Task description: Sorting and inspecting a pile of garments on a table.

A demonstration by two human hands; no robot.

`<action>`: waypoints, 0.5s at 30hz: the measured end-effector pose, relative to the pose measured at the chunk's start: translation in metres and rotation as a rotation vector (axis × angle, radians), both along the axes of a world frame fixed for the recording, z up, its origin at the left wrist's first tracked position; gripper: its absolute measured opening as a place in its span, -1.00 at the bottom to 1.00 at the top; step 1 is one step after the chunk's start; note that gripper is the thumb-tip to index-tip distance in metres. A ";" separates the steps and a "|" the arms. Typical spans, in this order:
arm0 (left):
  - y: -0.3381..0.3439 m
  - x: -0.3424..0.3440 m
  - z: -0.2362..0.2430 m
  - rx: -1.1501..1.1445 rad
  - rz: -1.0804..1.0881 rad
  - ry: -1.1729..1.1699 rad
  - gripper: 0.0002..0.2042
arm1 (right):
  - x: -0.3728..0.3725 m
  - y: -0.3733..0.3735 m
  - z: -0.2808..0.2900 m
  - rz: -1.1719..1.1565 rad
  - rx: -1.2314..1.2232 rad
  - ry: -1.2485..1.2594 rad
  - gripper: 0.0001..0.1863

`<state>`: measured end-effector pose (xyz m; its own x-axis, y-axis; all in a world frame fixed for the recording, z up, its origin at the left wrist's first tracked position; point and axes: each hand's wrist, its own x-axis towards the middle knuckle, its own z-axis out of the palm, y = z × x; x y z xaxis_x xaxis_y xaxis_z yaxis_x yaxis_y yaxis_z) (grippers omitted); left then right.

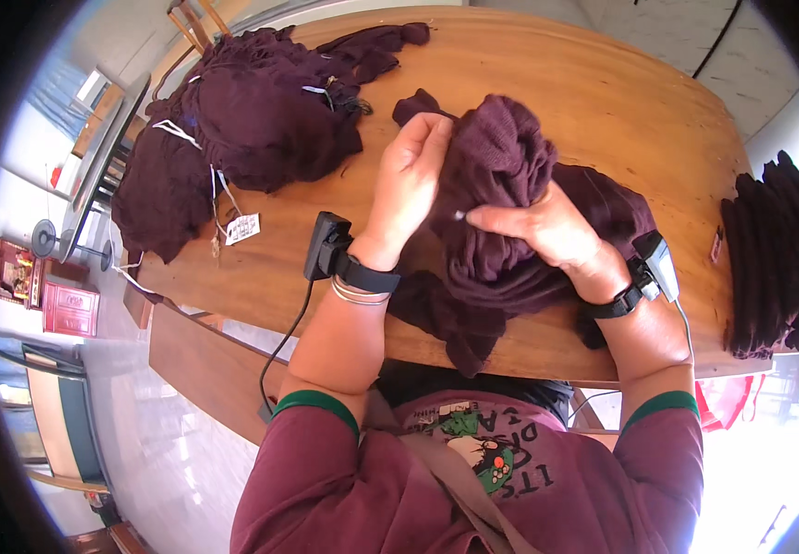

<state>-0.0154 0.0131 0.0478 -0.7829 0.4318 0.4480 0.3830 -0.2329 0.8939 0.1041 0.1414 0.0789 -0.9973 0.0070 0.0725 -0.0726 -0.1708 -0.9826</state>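
Dark maroon knit fabric (501,148) is bunched up in front of me, partly raised, with the rest spread on the wooden table (630,92). My left hand (409,166) is closed on the fabric at the left of the bunch, fingers curled into it. My right hand (547,231) grips the bunch from the right, thumb lying across its front and the other fingers hidden behind. A small white spot (460,216) shows at my right thumb's tip; I cannot make out what it is.
A large maroon knit heap (270,120) with white ties and a paper tag (242,228) lies at the back left. Folded dark garments (774,258) are stacked at the right edge. A wooden bench (201,369) stands along the near left side. A chair stands beyond the table.
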 end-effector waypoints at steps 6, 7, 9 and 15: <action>0.007 0.020 0.002 -0.127 -0.433 -0.216 -0.62 | -0.022 0.034 -0.001 -0.433 0.052 0.378 -0.59; 0.006 0.017 0.003 -0.126 -0.437 -0.215 -0.62 | -0.020 0.040 0.001 -0.465 0.118 0.361 -0.59; 0.001 0.014 0.006 -0.198 -0.299 -0.403 -0.73 | -0.017 0.038 0.007 -0.422 0.139 0.359 -0.55; 0.003 0.010 -0.010 0.190 -0.386 -0.479 -0.81 | -0.013 0.017 0.001 -0.115 0.323 0.300 -0.23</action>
